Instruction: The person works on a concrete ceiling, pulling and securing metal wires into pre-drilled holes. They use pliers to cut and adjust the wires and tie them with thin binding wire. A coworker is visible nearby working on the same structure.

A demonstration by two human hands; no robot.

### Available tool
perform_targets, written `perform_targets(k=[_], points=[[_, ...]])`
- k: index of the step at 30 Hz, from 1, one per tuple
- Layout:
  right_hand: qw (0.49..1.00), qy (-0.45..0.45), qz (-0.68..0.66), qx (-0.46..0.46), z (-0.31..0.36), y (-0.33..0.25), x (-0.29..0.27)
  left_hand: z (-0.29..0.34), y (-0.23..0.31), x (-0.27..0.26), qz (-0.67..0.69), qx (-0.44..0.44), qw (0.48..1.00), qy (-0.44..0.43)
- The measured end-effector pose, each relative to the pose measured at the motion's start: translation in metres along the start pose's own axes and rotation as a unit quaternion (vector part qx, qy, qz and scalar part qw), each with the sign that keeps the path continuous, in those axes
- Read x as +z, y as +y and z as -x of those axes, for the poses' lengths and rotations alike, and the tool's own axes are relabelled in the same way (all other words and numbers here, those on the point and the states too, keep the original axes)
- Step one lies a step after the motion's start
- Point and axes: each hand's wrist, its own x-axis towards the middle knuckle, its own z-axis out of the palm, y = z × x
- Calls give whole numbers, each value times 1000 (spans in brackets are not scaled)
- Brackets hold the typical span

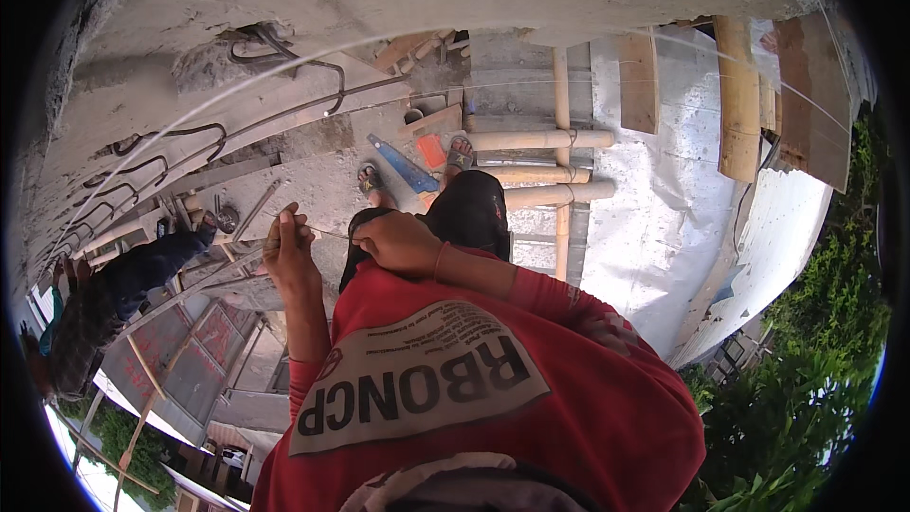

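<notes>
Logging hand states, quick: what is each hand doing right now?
Left hand: closed, pinching a thin wire.
Right hand: closed on the same wire's other end.

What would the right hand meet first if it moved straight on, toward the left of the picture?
Probably the left hand: the right hand points leftward along the thin wire stretched between them, and nothing else shows in the gap. Depth is unclear.
</notes>
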Motion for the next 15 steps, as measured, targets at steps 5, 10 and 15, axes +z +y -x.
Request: perform_targets(k=[5,10,15], points=[[996,-10,-56,-68,-15,-55,29,-64,1,-79,63,-106,984,-128],[959,187,-207,-47,-30,-64,55,-82,19,-94,128,-104,976,-144],[980,195,11,25,-33,-53,69,-71,28,-65,4,47,989,-137]])
